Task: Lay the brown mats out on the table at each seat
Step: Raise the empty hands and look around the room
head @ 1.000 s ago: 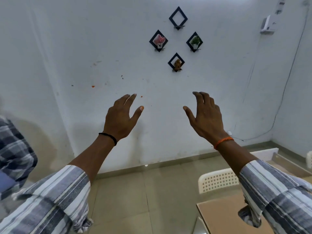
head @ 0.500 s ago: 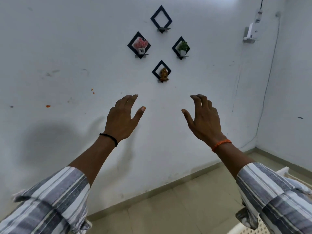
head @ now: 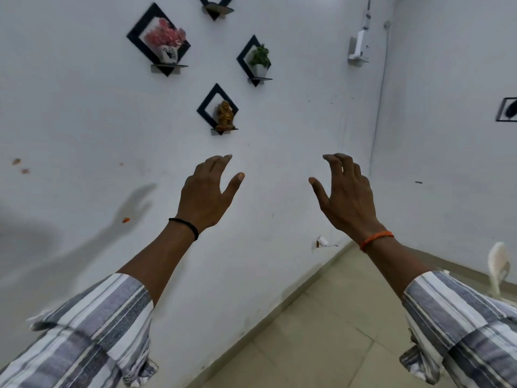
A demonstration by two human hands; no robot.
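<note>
Head view shows no brown mats and no table; I face the white plaster wall (head: 84, 113). My left hand (head: 205, 196) and right hand (head: 345, 198) hover before it below the black diamond-shaped shelf with a golden figurine (head: 219, 110), fingers spread, empty. Turned away like this, I risk bumping furniture unseen behind me.

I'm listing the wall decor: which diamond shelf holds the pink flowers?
The left diamond shelf, farthest left of the four, holds pink flowers in a white pot; the right one has a green plant, the bottom one a golden figurine.
</note>
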